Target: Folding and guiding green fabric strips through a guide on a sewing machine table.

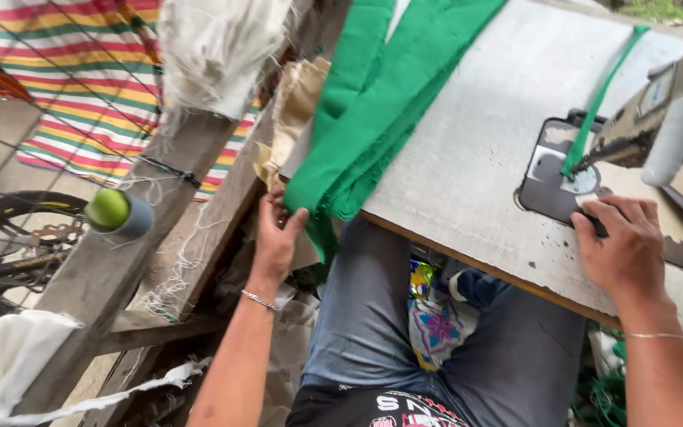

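A folded stack of green fabric (373, 111) lies across the left part of a worn white sewing table (476, 150) and hangs over its front edge. My left hand (276, 237) holds the hanging lower end of that green fabric, fingers curled on it. A narrow green strip (598, 107) runs down under the needle of a sewing machine (658, 119) at the right. My right hand (626, 249) rests on the table beside the dark metal needle plate (551, 186), fingers pressed on a small dark object at the plate's edge.
A green thread spool (114, 212) sits on a wooden beam (120, 261) at left. Striped cloth (81, 71), frayed white fabric (215, 47) and a bicycle wheel (9, 213) lie beyond it. My knees in grey trousers (373, 316) are under the table.
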